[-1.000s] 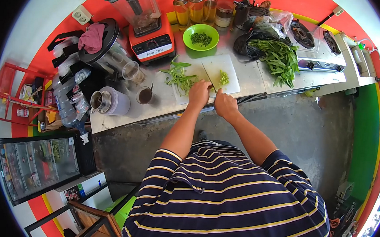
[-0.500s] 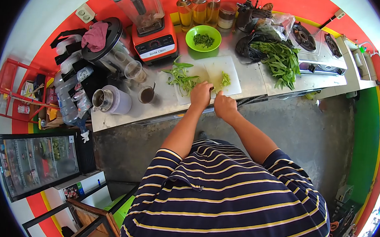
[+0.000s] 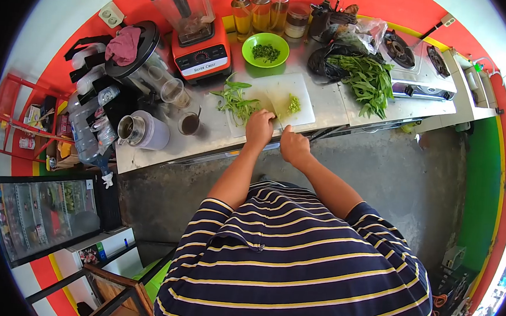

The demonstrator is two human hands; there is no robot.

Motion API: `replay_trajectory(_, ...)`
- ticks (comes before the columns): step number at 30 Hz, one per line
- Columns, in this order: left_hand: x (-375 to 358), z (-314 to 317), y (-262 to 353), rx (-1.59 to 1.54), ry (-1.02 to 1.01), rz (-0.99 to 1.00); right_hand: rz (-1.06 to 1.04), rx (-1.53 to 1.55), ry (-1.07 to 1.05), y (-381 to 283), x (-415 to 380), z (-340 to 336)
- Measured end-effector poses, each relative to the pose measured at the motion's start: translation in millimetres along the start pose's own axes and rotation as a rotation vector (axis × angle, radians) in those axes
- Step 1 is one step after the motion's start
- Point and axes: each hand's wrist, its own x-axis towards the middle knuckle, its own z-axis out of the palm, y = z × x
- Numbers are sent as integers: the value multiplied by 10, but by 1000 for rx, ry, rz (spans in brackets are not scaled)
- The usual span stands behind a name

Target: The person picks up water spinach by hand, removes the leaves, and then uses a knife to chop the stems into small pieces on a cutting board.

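On a white cutting board [image 3: 305, 106] at the counter's front edge, my left hand [image 3: 260, 128] is closed over the stem end of some leafy greens [image 3: 237, 102], its fingers curled. The leaves spread out to the left of that hand. My right hand [image 3: 295, 146] is wrapped around the handle of a knife [image 3: 277, 116], whose thin blade points away from me across the board, close by my left fingertips. A small pile of chopped green stems [image 3: 293, 104] lies right of the blade. Behind the board, a lime-green bowl [image 3: 264, 63] holds chopped greens.
A red blender [image 3: 198, 60] stands back left, near a glass of dark liquid [image 3: 189, 124] and a metal-topped container [image 3: 149, 131]. Oil bottles [image 3: 260, 14] line the wall. More long leafy greens [image 3: 368, 84] spill from a black bag [image 3: 323, 63], beside a gas stove [image 3: 423, 76].
The view has shifted slightly. My right hand has drawn a little toward me, and the knife blade now shows between my hands. My left hand stays on the greens.
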Motion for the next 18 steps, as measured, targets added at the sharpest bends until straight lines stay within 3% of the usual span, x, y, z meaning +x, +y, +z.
replay_trajectory(18,10,-37,15,-19,-2,-108,-84,-5,-3,30,336,-110)
